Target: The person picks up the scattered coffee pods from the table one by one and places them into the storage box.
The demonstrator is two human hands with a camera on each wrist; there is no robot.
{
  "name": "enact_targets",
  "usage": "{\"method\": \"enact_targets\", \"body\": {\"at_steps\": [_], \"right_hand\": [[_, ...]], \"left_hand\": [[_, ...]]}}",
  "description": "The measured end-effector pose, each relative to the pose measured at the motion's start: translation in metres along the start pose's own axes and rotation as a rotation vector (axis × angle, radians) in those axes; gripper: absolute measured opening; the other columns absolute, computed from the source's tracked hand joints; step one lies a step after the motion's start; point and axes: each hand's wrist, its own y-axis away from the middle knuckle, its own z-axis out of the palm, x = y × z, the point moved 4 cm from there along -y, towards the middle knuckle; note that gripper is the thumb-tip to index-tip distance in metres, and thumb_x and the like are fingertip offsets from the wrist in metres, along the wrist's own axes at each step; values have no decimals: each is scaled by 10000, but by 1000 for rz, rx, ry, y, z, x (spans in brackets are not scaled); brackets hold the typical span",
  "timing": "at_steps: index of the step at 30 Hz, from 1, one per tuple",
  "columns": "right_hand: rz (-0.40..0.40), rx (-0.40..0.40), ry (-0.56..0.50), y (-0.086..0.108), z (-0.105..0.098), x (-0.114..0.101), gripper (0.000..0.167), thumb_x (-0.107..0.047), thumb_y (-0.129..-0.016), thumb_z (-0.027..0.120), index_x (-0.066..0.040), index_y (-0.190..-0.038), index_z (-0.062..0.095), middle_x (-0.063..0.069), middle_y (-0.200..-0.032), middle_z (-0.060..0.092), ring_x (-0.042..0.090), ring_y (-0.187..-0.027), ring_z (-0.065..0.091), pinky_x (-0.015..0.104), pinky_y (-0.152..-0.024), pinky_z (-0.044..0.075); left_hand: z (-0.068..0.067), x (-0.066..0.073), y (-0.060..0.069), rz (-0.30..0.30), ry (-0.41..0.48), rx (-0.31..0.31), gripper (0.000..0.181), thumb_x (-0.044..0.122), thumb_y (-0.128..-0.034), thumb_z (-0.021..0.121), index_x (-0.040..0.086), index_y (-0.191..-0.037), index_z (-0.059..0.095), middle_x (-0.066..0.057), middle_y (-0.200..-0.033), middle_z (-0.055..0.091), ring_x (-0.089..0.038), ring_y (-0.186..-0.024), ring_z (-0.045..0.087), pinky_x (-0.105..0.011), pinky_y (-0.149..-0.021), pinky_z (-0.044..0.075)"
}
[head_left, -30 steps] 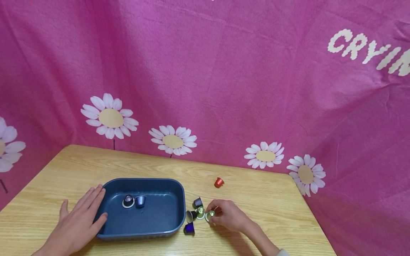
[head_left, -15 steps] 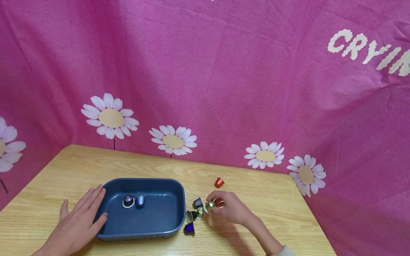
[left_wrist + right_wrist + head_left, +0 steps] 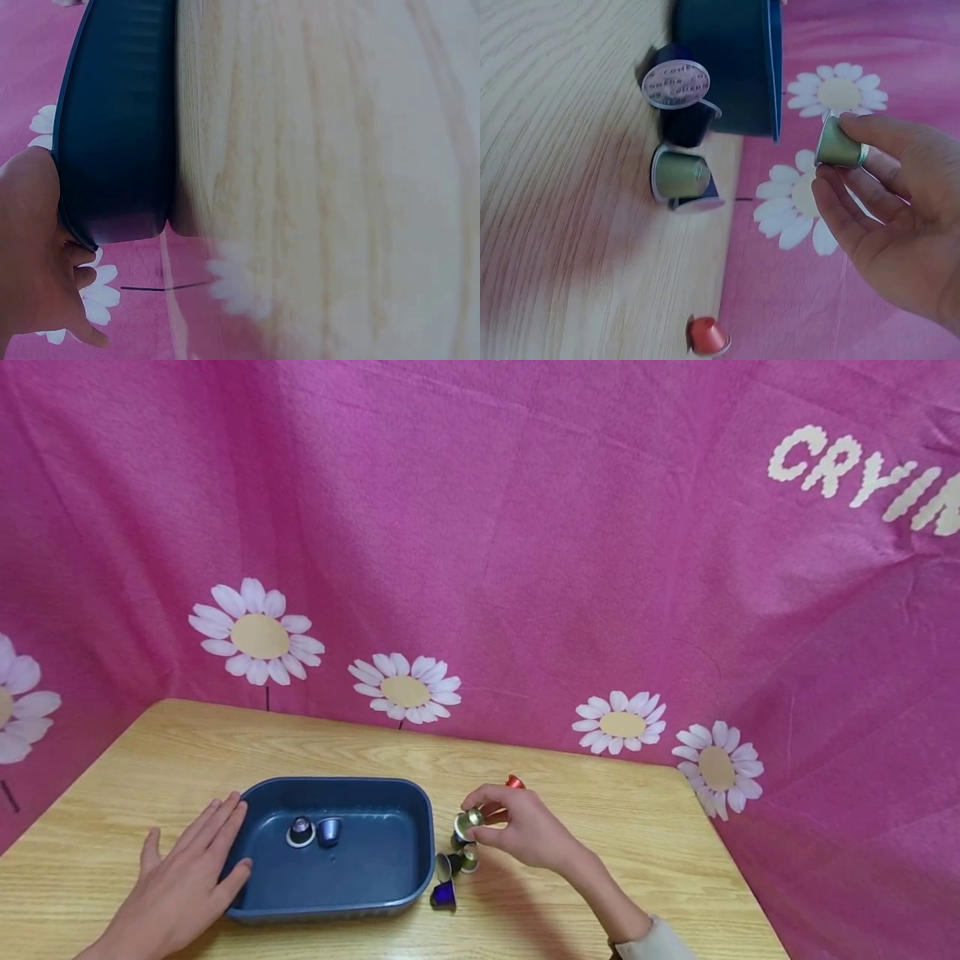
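Between thumb and fingertips, my right hand (image 3: 528, 828) pinches a light green coffee capsule (image 3: 838, 142), lifted above the table to the right of a dark blue tray (image 3: 330, 910). My left hand (image 3: 180, 864) lies with extended fingers over the tray's left rim. Inside the tray are a dark purple capsule (image 3: 301, 831), standing on its white rim, and a blue-grey capsule (image 3: 328, 832). Under the right hand, close to the tray's right wall, sit a second green capsule (image 3: 679, 175), a black capsule (image 3: 686, 125), a violet-blue capsule (image 3: 443, 896) and a dark grey one, mostly hidden.
A red capsule (image 3: 708, 335) lies farther back on the wooden table (image 3: 600, 893), partly covered by the right hand in the head view. Behind the table hangs a pink cloth (image 3: 480, 568) printed with white daisies.
My right hand has raised the green capsule off the table and carried it left and away from me, over the dark grey capsule. The left hand and tray have stayed put.
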Motion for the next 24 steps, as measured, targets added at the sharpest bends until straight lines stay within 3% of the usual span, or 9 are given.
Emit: {"method": "enact_targets", "body": {"at_steps": [11,24], "right_hand": [[5,-2,-35,-15,14,-13,207,-52,-877,758,-49,-1075,695,-2,-978,693,167,-908,682,389,-871,564],[-29,-87,-49,-35,44,-23,201,-59,-874,765,-78,-1062,696,-41,-960,694,64,-886,658,233,-823,553]], "left_hand": [[-2,0,-1,5,13,0,727,325,-955,628,-78,-1491,349,-287,-1553,283,-485,-1407,239,-843,-966,9],[-1,-1,-3,-8,7,-4,754,341,-941,640,-85,-1490,349,-305,-1544,286,-500,-1403,228,-845,-968,3]]}}
